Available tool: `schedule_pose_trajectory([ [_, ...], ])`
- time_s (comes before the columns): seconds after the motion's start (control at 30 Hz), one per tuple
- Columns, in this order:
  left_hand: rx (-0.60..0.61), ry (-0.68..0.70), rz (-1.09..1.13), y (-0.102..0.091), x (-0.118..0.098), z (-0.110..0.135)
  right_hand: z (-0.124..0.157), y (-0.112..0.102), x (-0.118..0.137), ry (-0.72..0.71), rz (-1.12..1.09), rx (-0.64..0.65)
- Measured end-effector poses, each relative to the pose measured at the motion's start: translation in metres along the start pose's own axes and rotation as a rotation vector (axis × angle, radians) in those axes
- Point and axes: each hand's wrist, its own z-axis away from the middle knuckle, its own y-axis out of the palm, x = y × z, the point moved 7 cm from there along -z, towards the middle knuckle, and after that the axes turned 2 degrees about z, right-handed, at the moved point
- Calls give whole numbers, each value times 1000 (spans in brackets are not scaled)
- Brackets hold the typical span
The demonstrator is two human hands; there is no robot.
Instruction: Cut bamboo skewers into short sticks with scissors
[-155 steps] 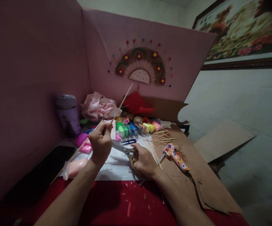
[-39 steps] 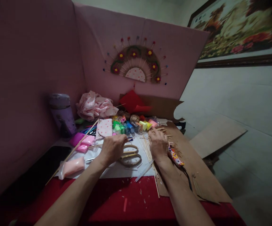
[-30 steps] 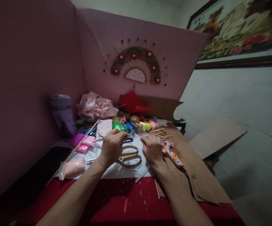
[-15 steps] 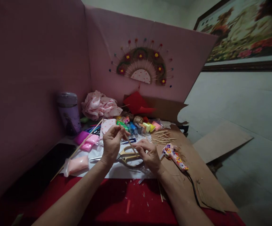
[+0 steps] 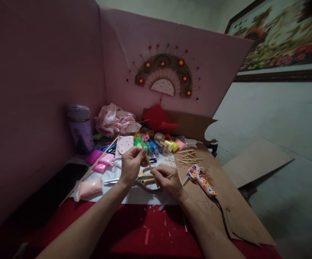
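My left hand (image 5: 130, 166) and my right hand (image 5: 166, 178) both pinch one short thin wooden stick (image 5: 148, 162), held slanted between them above the white paper (image 5: 134, 196). The left fingers grip its upper end, the right fingers its lower end. Gold-handled scissors (image 5: 144, 182) lie on the paper just under my hands. A pile of short sticks (image 5: 187, 157) lies to the right of my hands. A flower-patterned glue gun (image 5: 200, 178) rests on the brown cardboard (image 5: 226, 201), close to my right hand.
A long bamboo stick (image 5: 91, 169) lies at the left across pink clay packets (image 5: 100, 162). Coloured clay packs (image 5: 156, 144), pink dotted cloth (image 5: 115, 120), a purple bottle (image 5: 79, 127) and red felt (image 5: 158, 118) stand behind. A decorated fan (image 5: 164, 75) hangs on the pink board.
The long stick and scissors were put down. My right hand reached to the stick pile and came back. Both hands now hold a short stick raised over the scissors.
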Motion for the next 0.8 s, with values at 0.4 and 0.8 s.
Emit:
schedule_pose_trajectory([
  [0.4, 52, 77, -122, 5, -1, 0, -3, -38, -19, 173, 375, -323],
  [0.8, 52, 60, -135, 3, 3, -2, 1, -35, -43, 411, 1021, 67],
])
